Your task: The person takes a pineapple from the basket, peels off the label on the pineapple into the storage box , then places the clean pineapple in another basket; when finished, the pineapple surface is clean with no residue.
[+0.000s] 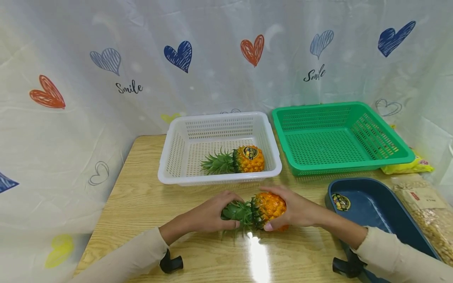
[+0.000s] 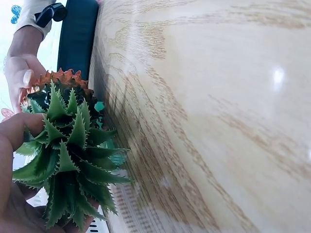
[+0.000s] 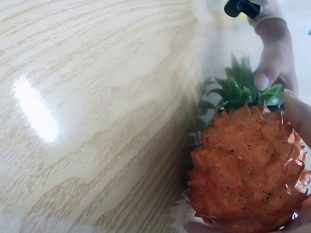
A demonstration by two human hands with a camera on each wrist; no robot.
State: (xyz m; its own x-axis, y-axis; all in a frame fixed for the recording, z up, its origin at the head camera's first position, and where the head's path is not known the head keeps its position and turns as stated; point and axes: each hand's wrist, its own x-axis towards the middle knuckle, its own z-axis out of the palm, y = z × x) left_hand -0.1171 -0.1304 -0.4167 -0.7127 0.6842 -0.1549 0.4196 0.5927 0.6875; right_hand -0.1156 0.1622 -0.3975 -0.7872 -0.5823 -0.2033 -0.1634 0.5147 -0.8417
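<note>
A pineapple (image 1: 270,207) lies on its side low over the wooden table (image 1: 141,196), its leafy crown pointing left. My left hand (image 1: 220,212) grips the green crown (image 2: 68,160), thumb on the near side and fingers behind the leaves. Around the orange body (image 3: 248,165) curls my right hand (image 1: 291,208), with the thumb at its near side and the fingers over the far side. Just beyond, a second pineapple (image 1: 249,158) with a round dark label lies in the white basket (image 1: 219,180), crown also to the left.
A green basket (image 1: 339,167) stands at the back right. In front of it is a dark blue tray (image 1: 368,196) with a round sticker (image 1: 341,202) on its wall. A bag of pale grains (image 1: 428,208) and a yellow packet (image 1: 407,167) lie along the right edge.
</note>
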